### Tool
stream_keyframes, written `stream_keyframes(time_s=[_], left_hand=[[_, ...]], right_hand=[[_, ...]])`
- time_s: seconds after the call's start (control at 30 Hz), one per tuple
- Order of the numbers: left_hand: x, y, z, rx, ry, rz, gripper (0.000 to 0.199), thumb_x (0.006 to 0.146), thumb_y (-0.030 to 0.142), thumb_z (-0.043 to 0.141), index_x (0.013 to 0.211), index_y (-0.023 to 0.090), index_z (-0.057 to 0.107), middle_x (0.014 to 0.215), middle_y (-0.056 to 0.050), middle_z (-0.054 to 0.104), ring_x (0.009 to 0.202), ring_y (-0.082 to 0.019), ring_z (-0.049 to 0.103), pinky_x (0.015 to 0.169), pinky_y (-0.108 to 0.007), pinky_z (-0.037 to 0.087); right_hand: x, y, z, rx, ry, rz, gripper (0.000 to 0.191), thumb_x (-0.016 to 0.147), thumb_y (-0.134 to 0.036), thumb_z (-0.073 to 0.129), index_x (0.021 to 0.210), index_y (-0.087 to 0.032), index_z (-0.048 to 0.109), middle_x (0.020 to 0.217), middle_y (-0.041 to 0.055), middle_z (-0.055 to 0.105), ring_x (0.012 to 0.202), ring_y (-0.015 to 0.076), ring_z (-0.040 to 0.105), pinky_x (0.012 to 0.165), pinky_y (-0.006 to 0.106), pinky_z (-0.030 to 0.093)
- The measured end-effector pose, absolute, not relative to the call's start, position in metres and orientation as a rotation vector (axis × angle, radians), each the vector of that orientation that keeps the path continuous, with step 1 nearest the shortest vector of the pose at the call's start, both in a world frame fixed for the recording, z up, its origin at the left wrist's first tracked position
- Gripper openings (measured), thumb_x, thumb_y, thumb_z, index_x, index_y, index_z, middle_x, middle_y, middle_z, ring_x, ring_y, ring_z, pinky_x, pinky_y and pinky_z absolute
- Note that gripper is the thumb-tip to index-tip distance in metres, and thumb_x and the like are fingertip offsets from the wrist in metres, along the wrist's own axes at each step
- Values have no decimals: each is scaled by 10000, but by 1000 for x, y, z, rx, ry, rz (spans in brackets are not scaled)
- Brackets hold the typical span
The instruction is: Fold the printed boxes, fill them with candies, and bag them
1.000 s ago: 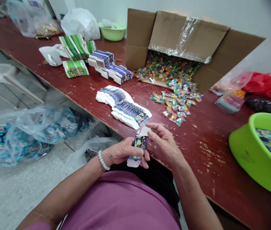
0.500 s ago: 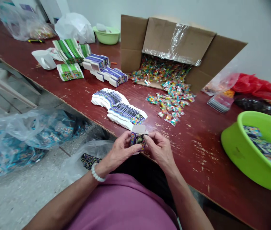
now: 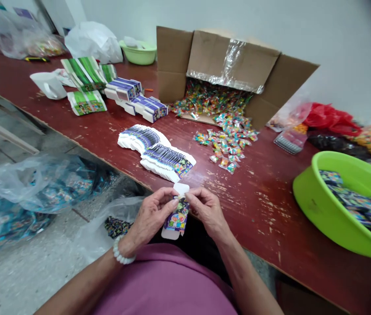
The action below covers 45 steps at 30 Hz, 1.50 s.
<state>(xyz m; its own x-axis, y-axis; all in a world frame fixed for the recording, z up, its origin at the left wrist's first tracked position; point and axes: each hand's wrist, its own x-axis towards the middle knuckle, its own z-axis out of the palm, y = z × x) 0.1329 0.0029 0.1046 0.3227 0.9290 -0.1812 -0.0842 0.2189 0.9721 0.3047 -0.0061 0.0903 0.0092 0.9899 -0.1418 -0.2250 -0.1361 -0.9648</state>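
A small printed carton (image 3: 178, 216), dark with colourful pictures and white end flaps, is held between my two hands at the table's front edge. My left hand (image 3: 154, 214) pinches its left side near the top, thumb on the printed face. On the opposite side, my right hand (image 3: 206, 211) has thumb and fingers closed on the upper right edge by the top flap. Just beyond lies a fanned row of flat printed cartons (image 3: 159, 148). Small wrapped candies (image 3: 227, 146) are spread behind them, spilling from a cardboard box (image 3: 231, 57).
A green basin (image 3: 333, 218) holding printed packs stands at the right. Bundled green cartons (image 3: 86, 103), purple bundles (image 3: 149, 108) and a white jug (image 3: 49, 85) sit at the left. Plastic bags (image 3: 40, 188) of blue packs rest on the floor below the table edge.
The carton has been tipped so its printed face and lower white flap now show fully. Both hands have shifted slightly left and downward in the view, still gripping it.
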Motion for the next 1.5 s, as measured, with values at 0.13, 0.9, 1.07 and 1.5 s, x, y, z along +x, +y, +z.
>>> stream_keyframes(time_s=[0.13,0.9,1.07,1.5], left_hand=[[133,4,107,1182,975,833,191,876,369,686,978,208,678,906,-16,705,805,-162,640,709,-242,508],[153,-4,96,893,893,620,690,942,697,357,1233,123,604,716,-52,662,465,-116,575,455,-212,447],[144,1,92,1056,839,621,684,961,640,399,1472,188,447,759,-42,660,530,-130,588,495,-233,479],[144,-2,89,1023,765,664,648,964,598,426,1447,175,516,747,-55,646,550,-131,563,494,-225,484]], right_hand=[[311,0,91,-1055,-830,1559,361,652,-387,882,888,-212,672,725,-31,676,593,108,580,557,216,455],[316,2,98,-1178,-1022,1489,294,737,-433,797,810,-159,719,704,21,716,516,94,567,476,209,436],[312,-1,98,-1151,-1074,1386,242,798,-412,752,798,-173,717,806,35,743,581,119,616,512,223,489],[311,-8,100,-1194,-1100,1441,283,853,-459,705,866,-176,698,756,26,715,500,130,609,464,247,504]])
